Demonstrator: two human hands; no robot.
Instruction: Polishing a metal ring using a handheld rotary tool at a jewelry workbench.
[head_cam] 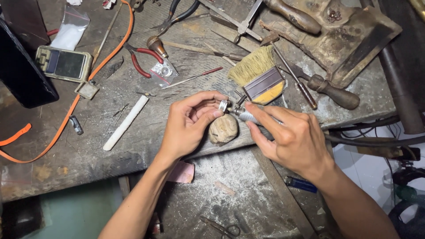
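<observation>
Worn and dusty, the wooden bench (pixel 133 146) is covered with tools and grey filings. Near its front edge the left hand (pixel 188 124) is closed on a small silver ring (pixel 223 105), which it pinches between the thumb and the fingertips, so the ring stands at the right tip of this hand, just above a rounded wooden peg (pixel 223 129). The thumb seems to rest on the top of the peg. From the other side, the right hand (pixel 292 137) grips a metal handpiece (pixel 248 116) like a pen, with the fingers closed around its shaft; the thin tip of the handpiece points left and meets the ring, though I cannot tell exactly where it touches. A dark cable (pixel 376 141) runs from behind this hand to the right. Just behind the two hands lies a flat brush (pixel 259 75) with pale bristles. More to the left there is a white stick (pixel 126 122), red-handled pliers (pixel 141 59) beside a small clear bag, and a pocket scale (pixel 64 64). An orange strap (pixel 66 119) curves across the left part of the bench.
</observation>
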